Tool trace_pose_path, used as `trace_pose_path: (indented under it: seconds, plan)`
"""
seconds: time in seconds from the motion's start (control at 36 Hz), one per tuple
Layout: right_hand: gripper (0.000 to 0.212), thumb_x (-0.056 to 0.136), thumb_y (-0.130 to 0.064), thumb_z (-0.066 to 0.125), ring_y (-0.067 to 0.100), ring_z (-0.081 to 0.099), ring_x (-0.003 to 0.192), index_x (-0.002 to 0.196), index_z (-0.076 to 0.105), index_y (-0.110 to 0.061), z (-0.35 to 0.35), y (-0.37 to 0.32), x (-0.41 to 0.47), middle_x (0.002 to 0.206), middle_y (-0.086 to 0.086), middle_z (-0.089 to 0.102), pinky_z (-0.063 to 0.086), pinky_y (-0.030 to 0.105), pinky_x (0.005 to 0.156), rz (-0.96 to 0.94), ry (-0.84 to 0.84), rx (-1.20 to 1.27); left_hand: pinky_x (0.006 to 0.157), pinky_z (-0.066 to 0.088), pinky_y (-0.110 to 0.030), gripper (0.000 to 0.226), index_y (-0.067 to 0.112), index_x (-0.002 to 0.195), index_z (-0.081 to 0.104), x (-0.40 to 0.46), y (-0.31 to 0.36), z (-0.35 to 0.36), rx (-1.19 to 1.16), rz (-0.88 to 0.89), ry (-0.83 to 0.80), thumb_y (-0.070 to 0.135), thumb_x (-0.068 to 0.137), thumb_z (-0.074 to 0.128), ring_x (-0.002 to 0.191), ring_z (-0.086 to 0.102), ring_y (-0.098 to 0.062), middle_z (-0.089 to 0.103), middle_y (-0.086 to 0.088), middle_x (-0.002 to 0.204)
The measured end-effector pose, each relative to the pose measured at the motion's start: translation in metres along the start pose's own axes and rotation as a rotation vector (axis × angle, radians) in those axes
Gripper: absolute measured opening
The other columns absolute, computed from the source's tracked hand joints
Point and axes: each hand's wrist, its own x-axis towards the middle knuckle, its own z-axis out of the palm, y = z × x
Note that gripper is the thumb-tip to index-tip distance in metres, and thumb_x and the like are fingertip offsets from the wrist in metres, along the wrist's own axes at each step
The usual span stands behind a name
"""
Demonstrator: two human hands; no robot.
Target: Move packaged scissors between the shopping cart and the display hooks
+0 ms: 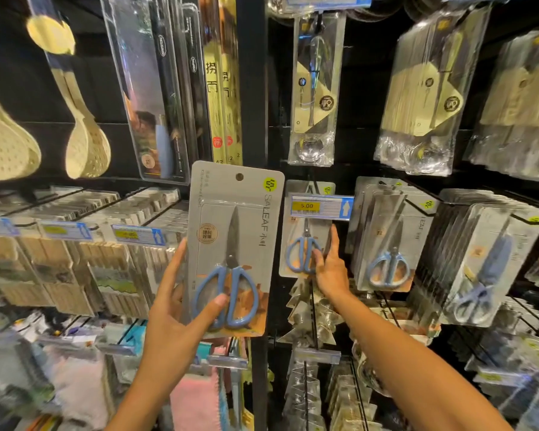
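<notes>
The left hand [181,306] grips a carded pack of blue-handled scissors [234,247], thumb pressed on the front over the handles, fingers curled behind the left edge; the pack stands upright in front of the black shelf upright [255,88]. The right hand [330,269] reaches to a smaller scissors pack [305,241] hanging on a display hook, fingers straight along its right edge, thumb on its front near the handles. A yellow 5.00 price tag [321,206] sits just above that pack. To the right hang more scissors packs [386,237] in rows. Slotted spoons [87,144] hang at upper left.
</notes>
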Motion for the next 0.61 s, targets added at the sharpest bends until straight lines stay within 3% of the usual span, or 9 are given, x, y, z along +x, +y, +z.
trace_pose_path:
  seconds: [0.06, 0.11, 0.17, 0.25, 0.33, 0.39, 0.44, 0.5, 0.61]
  plan:
    - [0.076, 0.105, -0.039, 0.047, 0.024, 0.069, 0.073, 0.151, -0.011, -0.056, 0.003, 0.004, 0.003, 0.087, 0.006, 0.069, 0.060, 0.052, 0.073, 0.003, -0.013, -0.007, 0.116, 0.038, -0.052, 0.090, 0.057, 0.147, 0.033, 0.000, 0.000, 0.000, 0.004, 0.002, 0.001, 0.020, 0.078, 0.077, 0.142, 0.042, -0.005, 0.039, 0.035, 0.150]
    - [0.076, 0.104, -0.035, 0.049, 0.025, 0.070, 0.086, 0.152, -0.006, -0.055, 0.003, 0.006, 0.001, 0.107, 0.008, 0.070, 0.059, 0.052, 0.080, -0.004, -0.040, 0.048, 0.116, 0.038, -0.052, 0.090, 0.057, 0.147, 0.033, -0.001, 0.000, -0.001, 0.002, 0.002, 0.001, 0.020, 0.078, 0.077, 0.143, 0.041, -0.006, 0.038, 0.035, 0.151]
    - [0.075, 0.104, -0.032, 0.051, 0.026, 0.066, 0.108, 0.154, -0.001, -0.054, 0.001, 0.007, -0.006, 0.133, 0.007, 0.062, 0.055, 0.047, 0.092, -0.012, -0.065, 0.107, 0.116, 0.038, -0.052, 0.090, 0.058, 0.147, 0.032, -0.002, 0.001, -0.002, -0.006, -0.003, -0.004, 0.020, 0.079, 0.077, 0.143, 0.041, -0.006, 0.038, 0.035, 0.151]
    - [0.076, 0.103, -0.028, 0.056, 0.027, 0.055, 0.127, 0.158, 0.006, -0.044, -0.006, 0.009, -0.017, 0.150, 0.008, 0.047, 0.044, 0.041, 0.102, 0.026, -0.084, 0.144, 0.117, 0.037, -0.050, 0.089, 0.057, 0.147, 0.032, -0.003, 0.003, -0.001, -0.006, 0.007, -0.008, 0.020, 0.079, 0.076, 0.143, 0.040, -0.002, 0.037, 0.037, 0.150]
    - [0.075, 0.102, -0.027, 0.058, 0.013, 0.059, 0.100, 0.159, 0.011, -0.035, -0.014, 0.011, -0.034, 0.145, 0.012, 0.047, 0.046, 0.031, 0.090, 0.065, -0.104, 0.158, 0.119, 0.034, -0.050, 0.089, 0.056, 0.148, 0.031, -0.004, 0.002, -0.001, 0.004, 0.021, -0.014, 0.021, 0.080, 0.076, 0.145, 0.035, -0.001, 0.034, 0.037, 0.152]
    - [0.068, 0.103, -0.025, 0.056, 0.001, 0.054, 0.092, 0.158, 0.018, -0.033, -0.020, 0.011, -0.053, 0.142, 0.008, 0.049, 0.044, 0.025, 0.085, 0.058, -0.122, 0.170, 0.119, 0.035, -0.050, 0.090, 0.056, 0.149, 0.030, -0.004, 0.000, -0.001, 0.006, 0.026, -0.023, 0.021, 0.081, 0.077, 0.146, 0.035, -0.004, 0.033, 0.035, 0.154]
    - [0.061, 0.103, -0.028, 0.056, 0.000, 0.057, 0.099, 0.155, 0.026, -0.037, -0.027, 0.003, -0.077, 0.139, 0.002, 0.053, 0.046, 0.018, 0.079, 0.010, -0.143, 0.230, 0.118, 0.038, -0.036, 0.089, 0.052, 0.151, 0.030, -0.006, -0.002, -0.001, -0.001, 0.039, -0.031, 0.017, 0.083, 0.076, 0.144, 0.036, 0.002, 0.034, 0.037, 0.152]
    - [0.055, 0.102, -0.031, 0.055, 0.004, 0.061, 0.111, 0.149, 0.030, -0.046, -0.035, -0.012, -0.101, 0.136, -0.005, 0.056, 0.052, 0.017, 0.080, -0.057, -0.168, 0.316, 0.111, 0.037, -0.012, 0.088, 0.045, 0.153, 0.030, -0.007, -0.002, 0.000, -0.013, 0.053, -0.037, 0.013, 0.084, 0.075, 0.139, 0.035, 0.012, 0.036, 0.042, 0.148]
    - [0.051, 0.103, -0.026, 0.054, 0.011, 0.065, 0.116, 0.148, 0.036, -0.042, -0.050, -0.054, -0.145, 0.131, -0.007, 0.061, 0.055, 0.034, 0.096, -0.191, -0.211, 0.493, 0.097, 0.035, 0.003, 0.087, 0.034, 0.154, 0.029, -0.012, 0.000, 0.003, -0.045, 0.049, -0.039, 0.002, 0.085, 0.072, 0.129, 0.036, 0.026, 0.038, 0.052, 0.138]
